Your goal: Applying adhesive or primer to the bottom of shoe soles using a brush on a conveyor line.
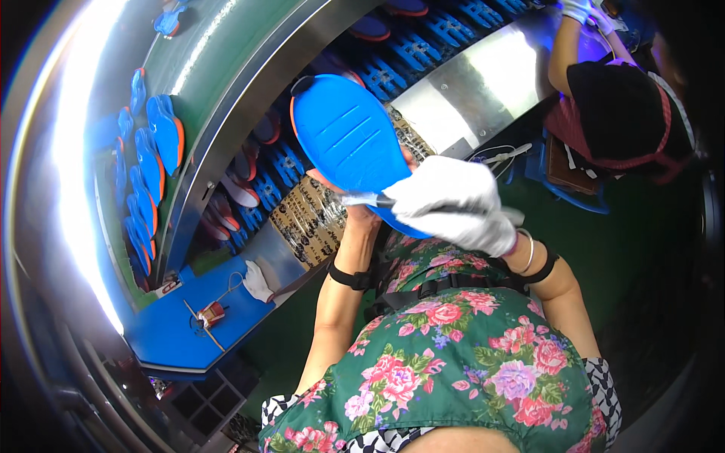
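Note:
My bare left hand [363, 216] is closed round a blue shoe sole [343, 132] from beneath, with the wrist below it and fingertips at its edges. The sole has an orange rim, three raised lines across its upper part and a black spot at the far tip. In a white glove, my right hand [453, 204] lies over the near end of the sole. It grips a slim tool [364, 199] with a pale flat tip and a dark collar, held across the sole. Motion blurs the tool, and the glove hides most of its handle.
On the green conveyor belt [234, 45] at left lie several blue-and-orange soles [165, 132]. Racks of blue holders [419, 53] stand under its metal edge. A blue side table [170, 332] holds a white glove [257, 282] and a small wired part. A person [619, 113] works at right.

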### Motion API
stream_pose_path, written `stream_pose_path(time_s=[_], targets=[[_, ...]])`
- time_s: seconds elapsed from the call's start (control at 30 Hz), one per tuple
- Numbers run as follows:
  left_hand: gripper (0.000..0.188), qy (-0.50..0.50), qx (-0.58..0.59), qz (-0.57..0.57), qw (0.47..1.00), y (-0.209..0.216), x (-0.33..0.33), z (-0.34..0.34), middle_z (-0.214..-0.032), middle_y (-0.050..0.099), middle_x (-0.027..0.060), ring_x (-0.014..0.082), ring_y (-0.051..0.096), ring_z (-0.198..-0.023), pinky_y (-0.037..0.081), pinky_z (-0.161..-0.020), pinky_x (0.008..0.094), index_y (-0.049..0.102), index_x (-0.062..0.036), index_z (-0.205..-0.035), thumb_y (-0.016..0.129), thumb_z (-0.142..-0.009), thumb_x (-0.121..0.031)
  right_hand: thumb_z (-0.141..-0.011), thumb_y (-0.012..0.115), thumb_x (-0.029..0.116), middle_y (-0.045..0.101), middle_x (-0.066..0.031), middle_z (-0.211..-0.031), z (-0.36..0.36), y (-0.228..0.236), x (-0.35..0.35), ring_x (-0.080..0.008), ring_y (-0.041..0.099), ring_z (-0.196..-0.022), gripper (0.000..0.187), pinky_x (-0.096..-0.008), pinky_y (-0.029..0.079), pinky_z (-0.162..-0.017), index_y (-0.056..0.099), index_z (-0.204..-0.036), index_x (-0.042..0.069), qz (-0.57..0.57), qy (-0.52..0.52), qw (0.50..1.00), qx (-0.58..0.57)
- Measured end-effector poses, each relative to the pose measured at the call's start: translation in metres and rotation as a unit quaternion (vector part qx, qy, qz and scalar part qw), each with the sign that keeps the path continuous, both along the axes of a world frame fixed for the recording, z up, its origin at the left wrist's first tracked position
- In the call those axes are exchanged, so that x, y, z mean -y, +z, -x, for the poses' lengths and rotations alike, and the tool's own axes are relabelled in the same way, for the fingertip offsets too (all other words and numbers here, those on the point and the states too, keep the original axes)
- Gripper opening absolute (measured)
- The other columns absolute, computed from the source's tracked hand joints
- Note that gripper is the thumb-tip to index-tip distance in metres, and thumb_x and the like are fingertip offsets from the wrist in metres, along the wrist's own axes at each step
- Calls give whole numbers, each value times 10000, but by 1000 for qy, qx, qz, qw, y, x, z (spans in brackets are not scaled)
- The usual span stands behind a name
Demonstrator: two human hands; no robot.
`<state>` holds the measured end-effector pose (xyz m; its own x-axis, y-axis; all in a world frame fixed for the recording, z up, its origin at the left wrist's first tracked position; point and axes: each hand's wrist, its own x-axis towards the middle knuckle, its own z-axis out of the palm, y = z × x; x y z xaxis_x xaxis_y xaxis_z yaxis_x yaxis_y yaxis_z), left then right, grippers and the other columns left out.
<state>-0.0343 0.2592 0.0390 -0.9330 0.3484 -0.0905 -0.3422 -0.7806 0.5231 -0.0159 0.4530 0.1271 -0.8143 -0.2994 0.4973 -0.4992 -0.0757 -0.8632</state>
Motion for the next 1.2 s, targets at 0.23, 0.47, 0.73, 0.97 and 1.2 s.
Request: stream_pose_path(time_s=[0.23, 0.47, 0.73, 0.97, 1.2], targets=[[1333, -4, 11, -14, 1000, 9, -15, -2, -1003, 654, 235, 335, 656, -914, 586, -804, 489, 562, 81, -1174, 432, -527, -1077, -732, 850, 43, 767, -114, -995, -9, -4, -16, -240, 708, -815, 264, -344, 558, -726, 782, -988, 43, -73, -75, 989, -104], [1283, 5, -6, -82, 997, 11, -27, -1, -933, 665, 216, 325, 634, -924, 562, -838, 480, 589, 59, -1124, 418, -544, -1072, -765, 803, -38, 750, -145, -943, -17, -22, -29, -243, 734, -854, 185, -357, 587, -760, 745, -934, 10, 83, -27, 987, 136], [1224, 32, -48, -76, 995, 2, -19, 4, -892, 676, 176, 290, 625, -913, 520, -864, 416, 620, 23, -1063, 415, -551, -1069, -782, 806, 21, 768, -106, -963, -22, -22, -31, -239, 737, -849, 131, -355, 574, -752, 774, -904, 55, 75, 44, 993, 81], [1108, 0, -71, -110, 991, -7, -11, 11, -979, 678, 135, 333, 635, -1097, 510, -1019, 471, 588, 0, -1130, 574, -594, -971, -780, 793, 2, 759, -126, -992, -28, -19, -29, -252, 728, -861, 201, -353, 571, -764, 766, -971, 57, -72, -15, 992, -103], [1090, 36, -45, -124, 991, -17, 6, 9, -985, 655, 131, 316, 613, -1065, 504, -997, 432, 569, -10, -1143, 576, -611, -961, -804, 803, 38, 766, -105, -987, -15, -27, -35, -224, 735, -897, 184, -340, 581, -797, 782, -986, 56, -40, -20, 999, -10]])
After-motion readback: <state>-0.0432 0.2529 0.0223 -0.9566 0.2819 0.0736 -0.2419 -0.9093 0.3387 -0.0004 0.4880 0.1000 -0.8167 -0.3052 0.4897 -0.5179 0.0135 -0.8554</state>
